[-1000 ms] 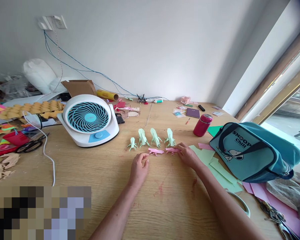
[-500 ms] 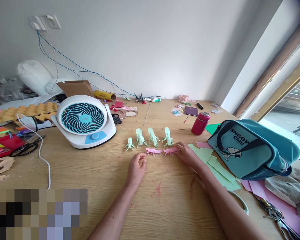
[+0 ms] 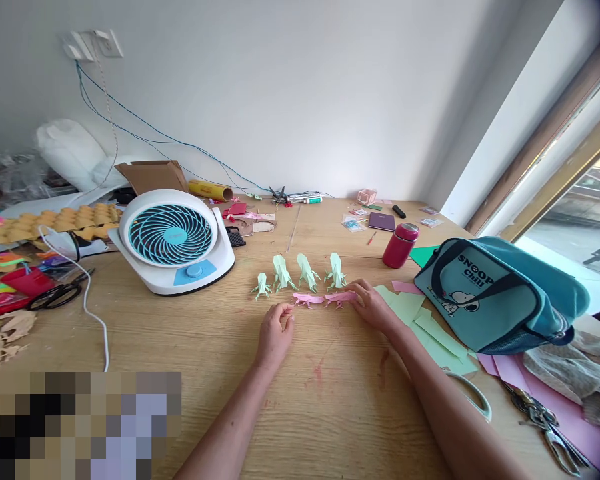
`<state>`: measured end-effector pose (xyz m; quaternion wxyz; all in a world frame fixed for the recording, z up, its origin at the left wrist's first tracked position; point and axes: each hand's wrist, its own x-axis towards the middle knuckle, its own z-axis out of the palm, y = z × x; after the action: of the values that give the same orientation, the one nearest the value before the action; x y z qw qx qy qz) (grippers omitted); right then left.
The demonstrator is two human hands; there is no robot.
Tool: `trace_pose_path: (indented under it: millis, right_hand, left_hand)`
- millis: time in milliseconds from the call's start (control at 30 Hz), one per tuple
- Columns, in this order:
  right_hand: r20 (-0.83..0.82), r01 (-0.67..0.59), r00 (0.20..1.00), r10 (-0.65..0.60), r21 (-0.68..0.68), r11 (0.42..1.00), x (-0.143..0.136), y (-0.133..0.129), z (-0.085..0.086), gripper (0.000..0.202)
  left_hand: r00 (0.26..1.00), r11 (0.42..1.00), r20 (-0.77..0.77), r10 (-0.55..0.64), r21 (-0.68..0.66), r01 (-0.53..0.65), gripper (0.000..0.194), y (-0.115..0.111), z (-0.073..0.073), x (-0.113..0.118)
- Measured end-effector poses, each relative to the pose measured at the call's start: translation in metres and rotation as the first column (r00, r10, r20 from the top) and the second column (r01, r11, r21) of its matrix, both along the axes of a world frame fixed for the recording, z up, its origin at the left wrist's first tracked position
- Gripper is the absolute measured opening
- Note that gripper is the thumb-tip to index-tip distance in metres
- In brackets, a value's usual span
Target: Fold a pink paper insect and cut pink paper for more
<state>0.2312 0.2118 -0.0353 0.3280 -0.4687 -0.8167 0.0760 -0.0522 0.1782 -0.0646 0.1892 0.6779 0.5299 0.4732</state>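
Pink figures (image 3: 309, 299) closer together; wooden tabletop (image 3: 205, 340), pale wall (image 3: 290, 100).

Here at the table, the right hand's (image 3: 373, 305) fingers cover the outer end of the right pink paper figure (image 3: 339, 297). Over by the left pink paper figure (image 3: 309, 299), it's too close to call whether the left hand (image 3: 276, 330) touches. Both forearms run out of the bottom edge! Lower left, coarse blocks (image 3: 105, 427) blur whatever lies there. The bag (image 3: 485, 293) hides part of the green sheet (image 3: 423, 255), and the lettering on the fan's hub (image 3: 174, 235) is too small to read.
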Motion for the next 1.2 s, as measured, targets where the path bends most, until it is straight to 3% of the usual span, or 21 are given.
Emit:
trace_pose_path:
  millis: [167,367,467,567,733,900,1000,1100,1200]
  right_hand:
    - [-0.007,0.112,0.994,-0.112,0.004,0.994,0.0,-0.029,0.014,0.032]
    - [0.047,0.08,0.996,-0.077,-0.074,0.994,-0.018,-0.134,0.033,0.037]
    - [0.059,0.069,0.996,-0.061,-0.144,0.987,-0.019,-0.188,0.024,0.041]
    - [0.038,0.116,0.993,-0.112,-0.123,0.986,-0.014,-0.219,0.008,0.037]
    - [-0.025,0.168,0.985,-0.172,-0.109,0.98,-0.01,-0.225,-0.005,0.027]
    - [-0.06,0.181,0.981,-0.187,-0.095,0.979,-0.011,-0.222,-0.001,0.022]
    - [-0.067,0.18,0.98,-0.186,-0.087,0.98,-0.01,-0.225,0.0,0.021]
    - [-0.052,0.168,0.984,-0.172,-0.085,0.982,-0.009,-0.23,0.0,0.023]
    - [-0.024,0.161,0.986,-0.163,-0.087,0.983,-0.004,-0.238,0.001,0.024]
  left_hand:
    - [1.0,1.0,0.002,0.01,0.022,-0.01,0.02,0.0,0.002,0.0]
    - [1.0,0.997,0.01,0.014,0.08,-0.015,0.02,-0.005,0.011,0.002]
    - [1.0,0.993,0.018,0.017,0.117,-0.019,0.019,-0.008,0.017,0.001]
    - [1.0,0.989,0.018,0.017,0.147,-0.02,0.019,-0.01,0.023,0.001]
    - [0.998,0.988,-0.024,-0.055,0.14,0.058,0.022,-0.038,0.031,0.017]
    - [0.958,0.957,-0.101,-0.27,0.078,0.278,0.022,-0.115,0.037,0.049]
    - [0.907,0.914,-0.115,-0.405,-0.027,0.405,0.023,-0.154,0.032,0.059]
    - [0.889,0.895,-0.11,-0.445,-0.058,0.441,0.02,-0.171,0.023,0.058]
    - [0.896,0.903,-0.111,-0.43,-0.04,0.429,0.018,-0.171,0.016,0.053]
